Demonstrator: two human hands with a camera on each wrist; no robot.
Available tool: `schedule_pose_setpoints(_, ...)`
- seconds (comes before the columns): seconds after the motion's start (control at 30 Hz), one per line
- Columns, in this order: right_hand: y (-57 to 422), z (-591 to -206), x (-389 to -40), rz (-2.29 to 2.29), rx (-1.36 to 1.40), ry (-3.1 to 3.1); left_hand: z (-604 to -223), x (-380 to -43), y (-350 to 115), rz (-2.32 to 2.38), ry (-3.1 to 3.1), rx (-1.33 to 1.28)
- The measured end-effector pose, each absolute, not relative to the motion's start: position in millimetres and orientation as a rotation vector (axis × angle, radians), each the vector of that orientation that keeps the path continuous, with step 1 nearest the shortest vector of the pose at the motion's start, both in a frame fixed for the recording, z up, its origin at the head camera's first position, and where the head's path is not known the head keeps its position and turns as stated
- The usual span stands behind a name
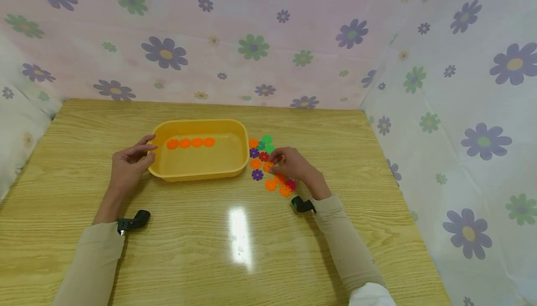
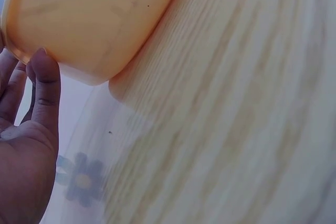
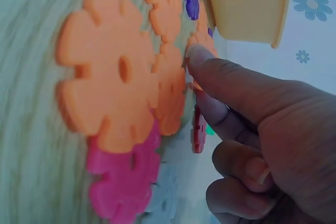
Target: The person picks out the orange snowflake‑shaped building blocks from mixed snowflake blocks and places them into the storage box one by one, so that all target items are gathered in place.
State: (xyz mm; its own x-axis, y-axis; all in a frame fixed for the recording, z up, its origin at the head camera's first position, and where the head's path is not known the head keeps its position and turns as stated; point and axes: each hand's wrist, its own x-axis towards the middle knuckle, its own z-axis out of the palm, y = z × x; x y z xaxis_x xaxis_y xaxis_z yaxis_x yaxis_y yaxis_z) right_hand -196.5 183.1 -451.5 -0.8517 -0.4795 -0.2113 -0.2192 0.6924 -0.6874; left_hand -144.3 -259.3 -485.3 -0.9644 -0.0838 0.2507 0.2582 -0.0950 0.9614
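A yellow plastic basin [image 1: 201, 175] stands on the table, with several orange notched discs [image 1: 185, 143] in a row inside it. My left hand [image 1: 131, 161] is at its left end; thumb and fingers hold the rim, also seen from below in the left wrist view, where the thumb [image 2: 46, 85] meets the basin wall [image 2: 94, 30]. To the right of the basin, my right hand [image 1: 293, 164] is over a loose group of flower-shaped discs. Its thumb and forefinger pinch an orange disc [image 3: 195, 39], partly hidden by the thumb. The other fingers are curled in.
Around the right hand lie orange discs [image 1: 271, 185], purple discs [image 1: 257, 174], green discs [image 1: 267, 139] and red discs [image 1: 263, 156], some overlapping. The wooden table [image 1: 189, 250] backs onto a flowered cloth [image 1: 201, 40]. A black wrist camera [image 1: 135, 221] sits on each forearm.
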Motion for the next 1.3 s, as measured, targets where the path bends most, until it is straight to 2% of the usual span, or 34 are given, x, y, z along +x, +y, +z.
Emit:
schedule_pose_setpoints(0.53, 178.3, -446.7, -191.7, -0.918, -0.628, 2.515, -482.2, -142.4, -257.7, -2.144, -1.957, -0.204)
schedule_pose_setpoints(0.9, 177.0, -448.0, -189.9, -1.032, -0.805, 2.505, -483.5, -142.8, -258.5, -2.138, -1.963, -0.197)
schedule_pose_setpoints(1.3, 169.3, -443.1, -184.5, -1.312, -0.776, 2.425, -482.6, -142.5, -258.3, -2.15, -1.962, -0.202)
